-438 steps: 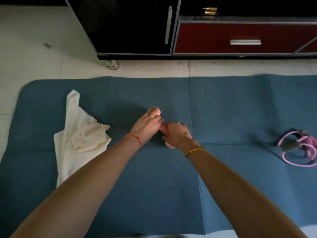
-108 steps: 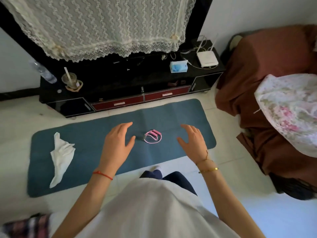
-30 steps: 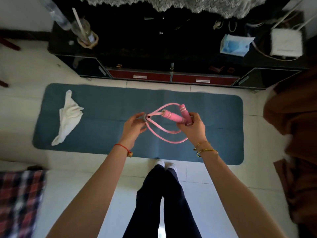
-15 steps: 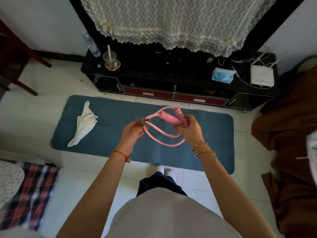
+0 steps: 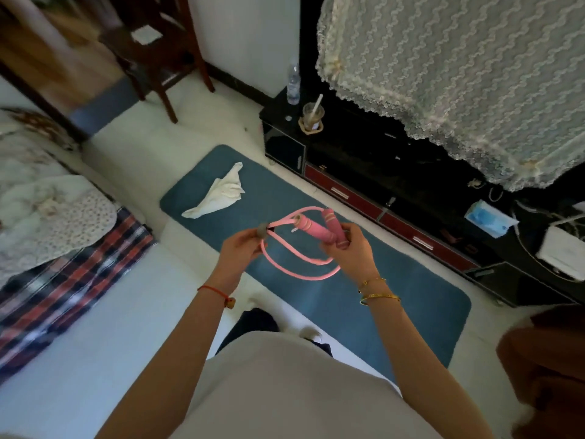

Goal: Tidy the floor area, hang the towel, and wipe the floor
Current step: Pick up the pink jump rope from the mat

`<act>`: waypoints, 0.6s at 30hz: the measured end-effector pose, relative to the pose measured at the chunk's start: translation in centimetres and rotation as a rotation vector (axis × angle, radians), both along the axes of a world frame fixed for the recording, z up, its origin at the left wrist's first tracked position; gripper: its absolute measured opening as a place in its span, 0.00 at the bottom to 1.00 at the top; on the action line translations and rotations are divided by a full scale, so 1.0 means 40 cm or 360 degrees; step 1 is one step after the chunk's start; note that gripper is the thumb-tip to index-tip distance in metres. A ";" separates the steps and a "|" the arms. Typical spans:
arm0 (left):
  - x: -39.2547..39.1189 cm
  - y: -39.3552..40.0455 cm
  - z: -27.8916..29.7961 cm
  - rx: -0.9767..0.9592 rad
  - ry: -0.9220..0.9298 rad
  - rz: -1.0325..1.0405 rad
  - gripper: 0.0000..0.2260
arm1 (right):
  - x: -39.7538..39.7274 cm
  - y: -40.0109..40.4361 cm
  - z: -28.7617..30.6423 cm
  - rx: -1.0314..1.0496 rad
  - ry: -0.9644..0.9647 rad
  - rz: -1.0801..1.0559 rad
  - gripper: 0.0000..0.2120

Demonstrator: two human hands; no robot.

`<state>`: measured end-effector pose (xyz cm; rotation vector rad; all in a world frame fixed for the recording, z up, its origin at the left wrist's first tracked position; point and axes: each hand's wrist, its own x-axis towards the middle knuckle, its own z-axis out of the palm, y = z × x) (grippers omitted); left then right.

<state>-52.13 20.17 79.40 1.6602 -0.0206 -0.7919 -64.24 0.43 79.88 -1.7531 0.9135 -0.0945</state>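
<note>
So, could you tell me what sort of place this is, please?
Probably a living room in a home: a low black TV cabinet draped with a lace cover, a blue mat on the tiled floor, and a wooden chair.

Two hands: the left hand (image 5: 242, 248) pinches a grey clip and the right hand (image 5: 348, 248) grips the handles. One pink skipping rope (image 5: 300, 267), with two handles (image 5: 316, 229) side by side and one grey clip (image 5: 262, 231) on its loops. One blue mat (image 5: 364, 299) on the floor. One white towel (image 5: 218, 196) lying on the mat. One black cabinet (image 5: 395, 172), showing two red drawers (image 5: 345, 193). On the cabinet: one bottle (image 5: 293, 83), one cup (image 5: 312, 117) with one straw, one blue tissue pack (image 5: 489, 218). One lace cloth (image 5: 459, 77). One wooden chair (image 5: 152, 45). One plaid cloth (image 5: 63, 280). Three bracelets: one red on the left wrist, two gold on the right.
</note>
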 end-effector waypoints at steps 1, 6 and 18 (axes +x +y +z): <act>0.012 0.031 0.004 0.0026 -0.0026 0.0032 0.10 | 0.030 0.022 0.005 -0.0012 -0.0003 0.0058 0.21; 0.109 0.188 0.024 0.0088 -0.0070 0.0224 0.09 | 0.201 0.145 0.017 -0.0063 -0.0035 0.0335 0.20; 0.568 0.625 0.047 0.0144 -0.0080 0.0481 0.09 | 0.759 0.542 0.022 0.0066 -0.0161 0.0571 0.16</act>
